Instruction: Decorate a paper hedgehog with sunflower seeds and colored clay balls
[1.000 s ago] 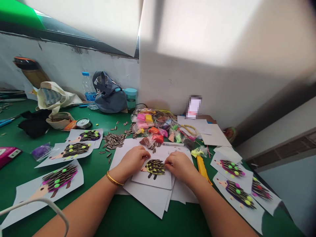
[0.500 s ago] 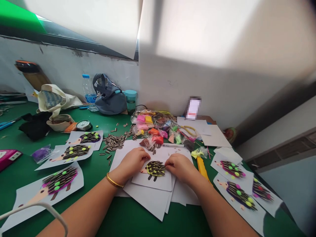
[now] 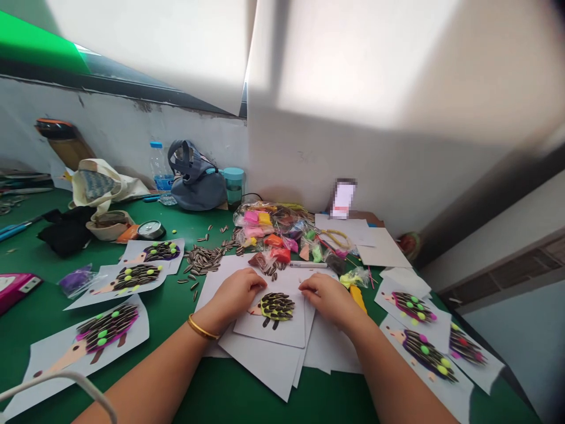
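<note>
A hedgehog picture [image 3: 277,307] made of sunflower seeds on a yellow-green body lies on a small white sheet [image 3: 293,337] at the centre. My left hand [image 3: 242,293], with a gold bracelet at the wrist, rests by the sheet's left upper edge; its fingers are pressed together near the hedgehog's head, and what they hold, if anything, is hidden. At the right upper edge is my right hand [image 3: 325,296], fingers bent and drawn together a little away from the seeds. Nothing can be made out in its fingertips. More white sheets [image 3: 269,362] lie underneath.
Loose seeds [image 3: 203,259] and bags of coloured clay [image 3: 278,238] lie behind the sheets. Hedgehog pictures lie left [image 3: 106,333] and right [image 3: 426,353]. A yellow cutter [image 3: 358,299] is beside my right hand. A blue bag [image 3: 198,185], bottle [image 3: 162,176] and phone [image 3: 343,199] stand farther back.
My right hand has moved slightly right, away from the hedgehog's seeds. My left hand stays about where it was. The whole view has shifted a little.
</note>
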Demonstrator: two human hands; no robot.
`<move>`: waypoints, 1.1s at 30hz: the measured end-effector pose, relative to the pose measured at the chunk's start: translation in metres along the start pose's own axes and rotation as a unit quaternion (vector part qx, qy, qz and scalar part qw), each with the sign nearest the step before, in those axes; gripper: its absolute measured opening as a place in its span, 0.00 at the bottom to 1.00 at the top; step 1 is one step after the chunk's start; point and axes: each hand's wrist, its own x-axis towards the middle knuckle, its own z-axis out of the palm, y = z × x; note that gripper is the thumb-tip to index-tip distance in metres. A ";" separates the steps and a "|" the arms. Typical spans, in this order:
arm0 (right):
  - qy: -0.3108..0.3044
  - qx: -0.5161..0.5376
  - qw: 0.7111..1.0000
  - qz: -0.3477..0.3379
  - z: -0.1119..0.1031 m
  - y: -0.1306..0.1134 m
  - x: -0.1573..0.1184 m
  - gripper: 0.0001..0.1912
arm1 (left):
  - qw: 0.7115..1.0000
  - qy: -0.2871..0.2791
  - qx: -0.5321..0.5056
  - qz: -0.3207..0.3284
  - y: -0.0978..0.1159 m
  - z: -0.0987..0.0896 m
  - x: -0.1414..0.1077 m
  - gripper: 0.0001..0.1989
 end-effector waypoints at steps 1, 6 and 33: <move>0.003 -0.005 1.000 0.011 -0.001 0.001 0.000 0.12 | 1.000 0.008 -0.008 -0.009 0.000 0.000 0.000 0.13; -0.020 -0.026 0.999 0.026 0.002 -0.002 0.000 0.10 | 0.993 0.069 -0.064 -0.066 -0.005 -0.005 0.005 0.13; 0.101 -0.014 0.993 0.056 0.004 0.013 0.007 0.12 | 0.972 -0.017 0.220 -0.076 0.001 -0.013 0.022 0.10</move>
